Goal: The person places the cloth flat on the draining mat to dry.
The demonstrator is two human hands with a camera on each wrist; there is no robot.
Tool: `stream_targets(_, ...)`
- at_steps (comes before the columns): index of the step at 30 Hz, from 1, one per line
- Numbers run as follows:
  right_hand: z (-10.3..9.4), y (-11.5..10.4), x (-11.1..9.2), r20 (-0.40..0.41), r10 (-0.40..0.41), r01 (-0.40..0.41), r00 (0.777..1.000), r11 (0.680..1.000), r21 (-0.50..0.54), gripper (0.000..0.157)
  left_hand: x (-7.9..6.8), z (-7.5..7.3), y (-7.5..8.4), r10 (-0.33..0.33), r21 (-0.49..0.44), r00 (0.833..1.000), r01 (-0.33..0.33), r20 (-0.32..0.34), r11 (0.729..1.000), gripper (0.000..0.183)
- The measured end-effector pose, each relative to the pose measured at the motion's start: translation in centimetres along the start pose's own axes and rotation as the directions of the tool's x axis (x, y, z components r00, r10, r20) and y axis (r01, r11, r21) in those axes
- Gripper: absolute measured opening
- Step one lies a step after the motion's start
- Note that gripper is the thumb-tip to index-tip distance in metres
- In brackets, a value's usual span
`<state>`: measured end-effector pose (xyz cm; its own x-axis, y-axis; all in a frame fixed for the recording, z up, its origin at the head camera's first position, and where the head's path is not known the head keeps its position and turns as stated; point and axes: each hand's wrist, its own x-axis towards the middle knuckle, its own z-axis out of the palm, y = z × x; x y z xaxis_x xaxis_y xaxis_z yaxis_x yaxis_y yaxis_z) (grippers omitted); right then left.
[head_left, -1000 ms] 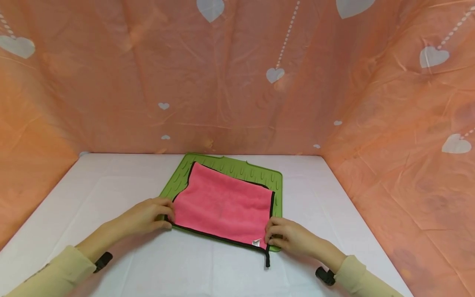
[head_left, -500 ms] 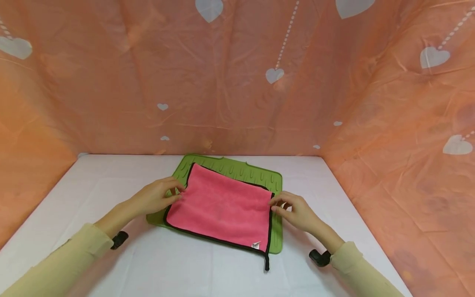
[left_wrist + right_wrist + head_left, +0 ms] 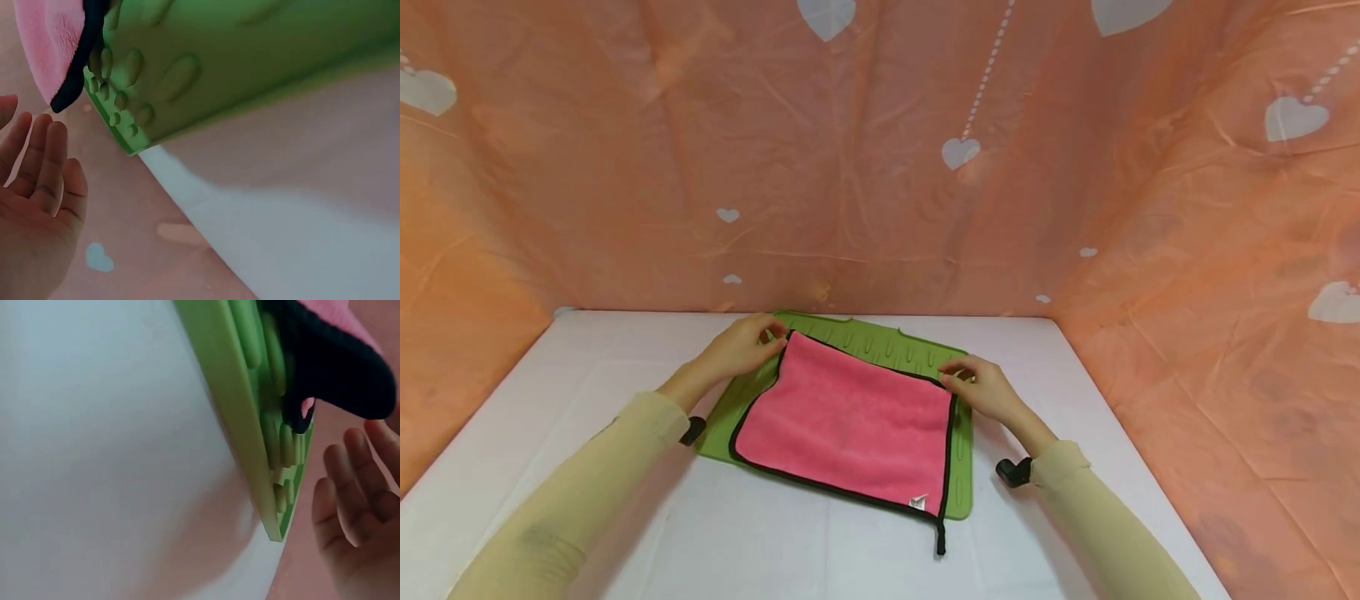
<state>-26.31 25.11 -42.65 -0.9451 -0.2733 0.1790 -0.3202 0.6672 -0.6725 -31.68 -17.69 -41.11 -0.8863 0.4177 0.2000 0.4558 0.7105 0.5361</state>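
Observation:
A pink cloth (image 3: 850, 417) with black edging lies spread on a green ridged mat (image 3: 718, 425). My left hand (image 3: 747, 343) is at the cloth's far left corner. In the left wrist view its fingers (image 3: 47, 156) are loosely extended just short of the black edge, with no grip on it. Over the far right corner is my right hand (image 3: 983, 385). Its fingers (image 3: 356, 481) look relaxed in the right wrist view, and the cloth's raised edge (image 3: 350, 375) is near them. Whether any fingertip touches the cloth is unclear.
A white-covered table (image 3: 737, 533) carries the mat. Orange sheeting with pale hearts (image 3: 850, 208) rises behind it and at both sides. A short black loop (image 3: 940, 537) hangs off the cloth's near right corner, beside a small white tag (image 3: 918, 502).
Both hands have let go of the cloth's near corners and travelled up its sides to the far corners. The cloth and mat lie almost as before.

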Motion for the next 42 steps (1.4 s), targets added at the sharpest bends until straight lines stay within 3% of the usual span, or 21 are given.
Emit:
stream_targets(5,0.5,0.6,1.6,0.077,0.049,-0.047,0.996,0.998,-0.031,0.025,1.7,0.7,0.0,-0.063,-0.039,0.998,0.063,0.017,0.997,0.036)
stream_targets(10,0.9,1.3,2.7,0.123,0.04,-0.031,0.992,0.997,-0.073,0.022,2.6,1.6,-0.4,-0.055,-0.053,0.998,0.056,0.016,0.997,0.036)
stream_targets(19,1.5,1.7,3.2,0.172,0.066,-0.046,0.983,0.992,-0.119,0.013,2.1,2.7,-0.7,-0.003,-0.097,1.0,0.004,0.009,0.995,0.025)
stream_targets(30,1.6,1.6,3.4,0.204,0.018,0.003,0.979,0.995,-0.102,0.008,1.2,3.3,-0.5,-0.023,-0.102,1.0,0.024,0.016,0.995,0.021)
stream_targets(35,1.5,1.5,3.4,0.175,0.028,-0.012,0.984,0.996,-0.093,0.009,1.1,3.2,-0.4,-0.016,-0.117,1.0,0.016,0.0,0.993,0.021)
stream_targets(42,1.0,1.6,3.6,0.04,0.038,-0.034,0.998,0.993,-0.115,0.008,1.3,3.3,-0.3,-0.015,-0.127,0.999,0.009,-0.047,0.992,0.02)
